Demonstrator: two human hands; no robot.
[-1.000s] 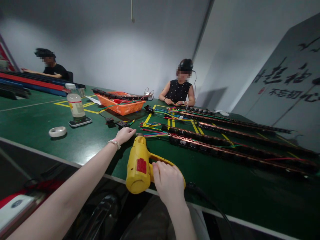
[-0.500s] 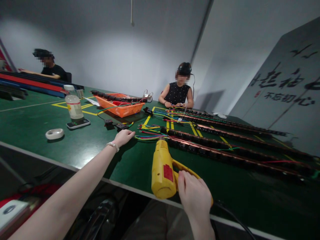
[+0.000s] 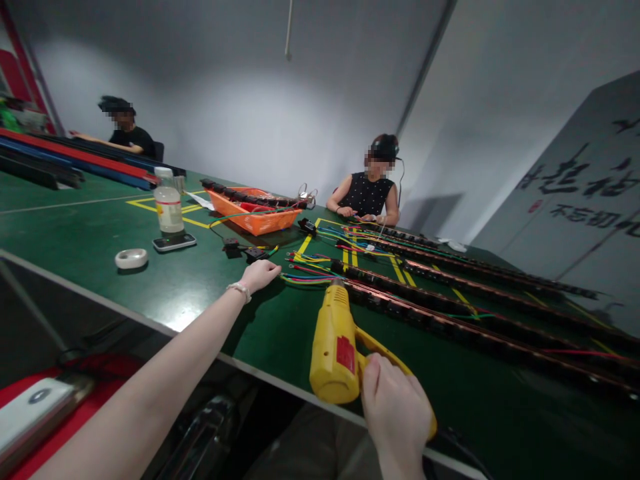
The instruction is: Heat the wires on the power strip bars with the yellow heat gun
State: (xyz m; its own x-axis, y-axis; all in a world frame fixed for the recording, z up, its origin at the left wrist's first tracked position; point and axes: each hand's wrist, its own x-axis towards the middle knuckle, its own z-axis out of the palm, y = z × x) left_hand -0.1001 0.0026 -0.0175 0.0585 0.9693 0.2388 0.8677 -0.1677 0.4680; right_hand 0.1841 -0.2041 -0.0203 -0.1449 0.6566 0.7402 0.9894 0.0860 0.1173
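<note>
A second before, the yellow heat gun [image 3: 334,340] had sat close in front of me, its nozzle almost against my left hand [image 3: 261,275]. By this moment I had carried it off to the right and forward, and the nozzle lay just beside the end of the nearest long black rail [image 3: 450,320], where the bundle of coloured wires [image 3: 304,277] came out. My right hand [image 3: 397,408] was clenched round the gun's handle, near the table's front edge. My left hand had not shifted: it lay palm down on the green table [image 3: 75,227], fingers loose, gripping nothing that I could see. So the heat end had gone from my fingers to the wire ends.

I could not tell whether my left fingertips touched the wires or only lay near them. The trigger was hidden under my right fingers, so whether it was pressed could not be read. The nozzle tip was small and partly lost against the rail. The far ends of the rails ran out of view at the right. A co-worker [image 3: 369,195] sat across the table with hands down among more wires, too small to make out
</note>
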